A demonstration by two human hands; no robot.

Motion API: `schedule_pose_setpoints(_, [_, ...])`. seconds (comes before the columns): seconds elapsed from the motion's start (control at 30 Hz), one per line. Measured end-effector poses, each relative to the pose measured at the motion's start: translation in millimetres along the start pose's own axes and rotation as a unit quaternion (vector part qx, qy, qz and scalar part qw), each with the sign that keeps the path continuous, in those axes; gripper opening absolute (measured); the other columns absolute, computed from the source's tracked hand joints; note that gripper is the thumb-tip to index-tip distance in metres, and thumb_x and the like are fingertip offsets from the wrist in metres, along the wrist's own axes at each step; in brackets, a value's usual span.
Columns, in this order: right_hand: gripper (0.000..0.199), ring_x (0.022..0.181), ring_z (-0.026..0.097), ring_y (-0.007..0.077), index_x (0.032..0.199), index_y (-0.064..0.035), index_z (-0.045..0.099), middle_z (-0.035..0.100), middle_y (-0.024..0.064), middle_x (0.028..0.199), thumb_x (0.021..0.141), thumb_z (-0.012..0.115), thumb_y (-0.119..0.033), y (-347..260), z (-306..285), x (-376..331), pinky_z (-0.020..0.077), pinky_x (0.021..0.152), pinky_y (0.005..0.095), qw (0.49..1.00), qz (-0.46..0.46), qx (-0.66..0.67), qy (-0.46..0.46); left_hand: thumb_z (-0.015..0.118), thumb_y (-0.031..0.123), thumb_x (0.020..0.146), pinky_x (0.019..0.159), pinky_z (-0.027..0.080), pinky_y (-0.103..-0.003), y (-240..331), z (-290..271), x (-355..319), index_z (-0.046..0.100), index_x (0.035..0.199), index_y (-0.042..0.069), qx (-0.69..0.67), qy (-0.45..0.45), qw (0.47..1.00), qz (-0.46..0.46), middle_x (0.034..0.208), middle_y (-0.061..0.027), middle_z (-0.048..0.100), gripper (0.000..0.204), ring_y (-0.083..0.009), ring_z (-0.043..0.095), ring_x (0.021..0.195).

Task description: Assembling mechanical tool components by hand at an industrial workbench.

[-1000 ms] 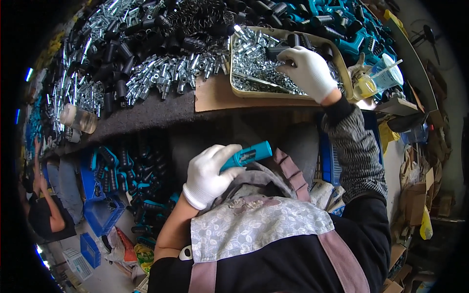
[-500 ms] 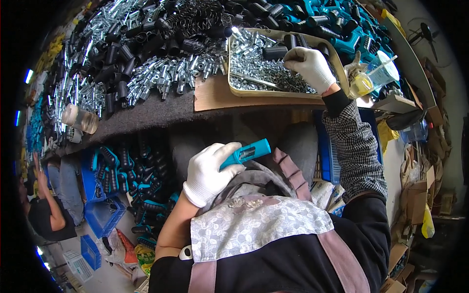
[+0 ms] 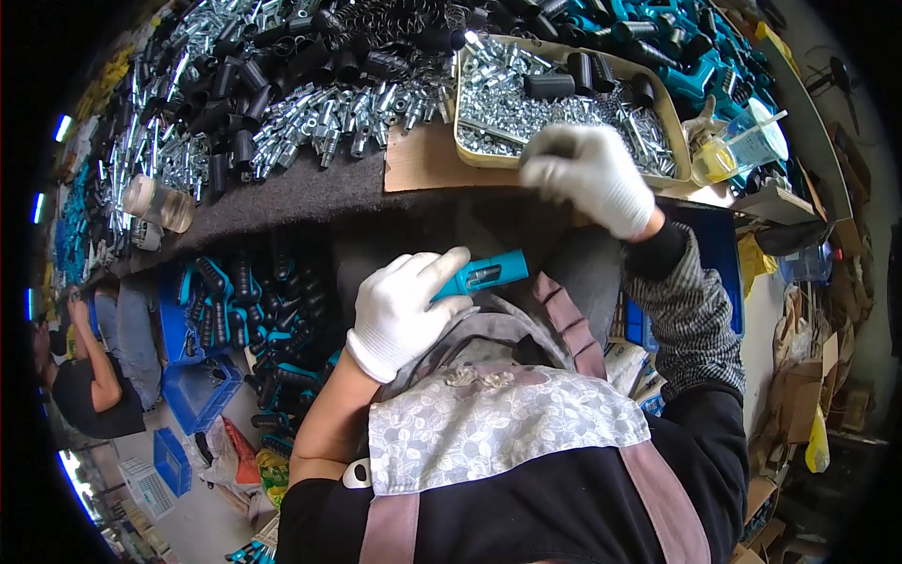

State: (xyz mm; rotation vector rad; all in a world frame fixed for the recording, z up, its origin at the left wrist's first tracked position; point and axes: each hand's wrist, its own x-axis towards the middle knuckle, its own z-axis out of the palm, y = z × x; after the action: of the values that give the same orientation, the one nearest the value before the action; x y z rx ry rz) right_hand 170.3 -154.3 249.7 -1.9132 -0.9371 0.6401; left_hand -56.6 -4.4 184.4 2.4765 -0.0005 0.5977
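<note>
In my white-gloved left hand (image 3: 404, 310) is a turquoise plastic tool housing (image 3: 498, 273), a tubular piece with a dark slot in its side. Fingers and thumb close around its left end, and its free end points right, above my lap. My right hand (image 3: 592, 174), also gloved, is over the front edge of a cream tray (image 3: 470, 158) on the bench. Its fingers are curled together and blurred, so whatever they hold is hidden. Small metal parts (image 3: 512, 99) fill the tray, with several black ribbed sleeves (image 3: 550, 86) on top.
Metal fittings (image 3: 329, 117), black sleeves and springs (image 3: 385, 23) heap the bench's left side. Turquoise housings (image 3: 691, 80) pile at the far right, by a clear cup (image 3: 756, 141). A jar (image 3: 160, 202) stands at the left edge. Below are blue crates (image 3: 202, 395); another person (image 3: 94, 385) sits left.
My right hand has come back from inside the tray toward me, over its front edge. My left hand still grips the turquoise housing, nearly in place. The whole view has shifted slightly.
</note>
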Motion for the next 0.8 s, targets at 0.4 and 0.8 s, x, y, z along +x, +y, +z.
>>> schedule_pose_setpoints(0.4, [0.019, 0.077, 0.067, 0.0317, 0.09, -0.0064, 0.072, 0.065, 0.0116, 0.081, 0.084, 0.072, -0.024, 36, 79, -33, 0.0528, 0.068, 0.04, 0.956, -0.232, -0.168, -0.063, 0.084, 0.017, 0.062, 0.064, 0.052, -0.037, 7, 7, -1, 0.051, 0.143, 0.007, 0.067, -0.037, 0.997, 0.007, 0.078, -0.0073, 0.064, 0.088, -0.0256, 0.063, 0.07])
schedule_pose_setpoints(0.8, [0.047, 0.091, 0.065, 0.029, 0.11, -0.0095, 0.065, 0.067, 0.0086, 0.1, 0.068, 0.083, -0.023, 50, 80, -50, 0.0523, 0.08, 0.0398, 0.91, -0.288, -0.288, -0.078, 0.085, 0.019, 0.068, 0.075, 0.058, -0.043, 6, 11, -1, 0.048, 0.142, 0.009, -0.053, -0.098, 0.981, -0.16, 0.098, -0.0199, 0.071, 0.084, -0.0368, 0.072, 0.087])
